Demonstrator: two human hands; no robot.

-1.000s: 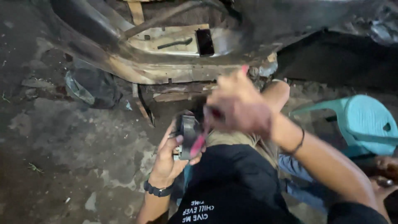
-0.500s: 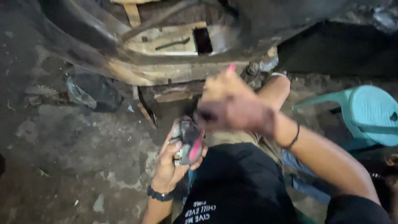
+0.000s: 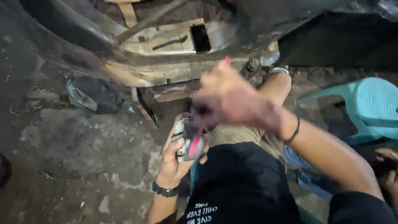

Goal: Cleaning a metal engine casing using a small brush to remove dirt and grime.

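Grey part (image 3: 187, 139) in cupped left hand (image 3: 176, 159)

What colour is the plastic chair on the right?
The plastic chair is light teal, seen in the head view.

My right hand (image 3: 232, 101) is motion-blurred, so I can't tell its grip. It hides part of the small grey-and-pink part (image 3: 190, 141). The teal plastic chair (image 3: 369, 108) is cut off at the right edge.

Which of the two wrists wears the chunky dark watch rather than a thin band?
The left wrist: the left hand, gripping the small grey part, has a dark watch. The blurred right hand wears only a thin black band.
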